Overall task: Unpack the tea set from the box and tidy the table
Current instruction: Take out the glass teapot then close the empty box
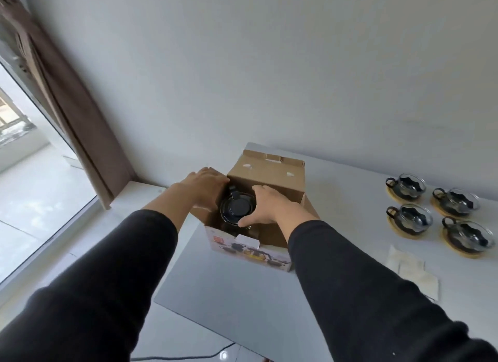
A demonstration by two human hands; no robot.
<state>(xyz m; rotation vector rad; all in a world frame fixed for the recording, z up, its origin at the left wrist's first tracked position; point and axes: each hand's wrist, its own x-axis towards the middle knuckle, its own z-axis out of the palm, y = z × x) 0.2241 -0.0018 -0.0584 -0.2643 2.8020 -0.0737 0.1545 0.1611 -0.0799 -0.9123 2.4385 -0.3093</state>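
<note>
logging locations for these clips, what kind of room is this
Probably a room in a home or flat: a brown curtain beside a floor-length window, a plain white wall, and a white table bearing a cardboard box.

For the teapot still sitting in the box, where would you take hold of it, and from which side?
From above, since the box walls close off its sides. Grip the teapot around its round body just under the dark lid, as the right hand is doing, or by the black handle at its far-left edge. The left hand rests on the box's left flap.
</note>
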